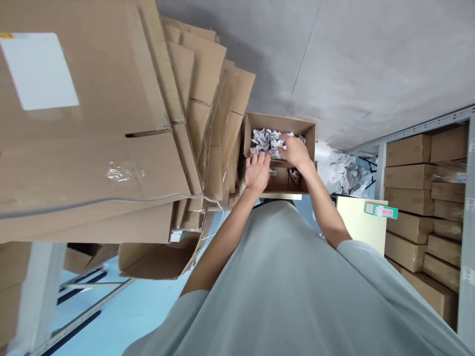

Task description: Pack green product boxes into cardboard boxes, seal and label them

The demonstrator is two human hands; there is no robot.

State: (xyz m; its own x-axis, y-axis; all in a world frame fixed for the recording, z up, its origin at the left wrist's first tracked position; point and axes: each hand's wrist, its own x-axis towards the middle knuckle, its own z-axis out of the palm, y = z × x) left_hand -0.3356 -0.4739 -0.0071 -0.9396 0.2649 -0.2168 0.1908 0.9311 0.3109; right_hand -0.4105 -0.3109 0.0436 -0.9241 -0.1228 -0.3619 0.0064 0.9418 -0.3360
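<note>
Crumpled paper (pixel 264 140), white with dark print, lies in an open cardboard box (pixel 282 121) against the wall. My right hand (pixel 295 151) reaches down into this paper; its fingers are bent on it and their tips are partly hidden. At the box's near left rim is my left hand (pixel 257 172), its fingers curled over the edge beside the paper. Nearer my body, a brown cardboard section (pixel 282 185) holds a few more paper scraps. Whether it is a flap or a second box I cannot tell.
Flattened cartons (pixel 210 113) lean in a thick stack at left, a grey cable (pixel 141 200) running across them. White plastic wrap (pixel 347 173) bulges right of the box. A pale yellow board (pixel 358 222) carries a green packet (pixel 384 210). Shelved boxes (pixel 408 193) stand at right.
</note>
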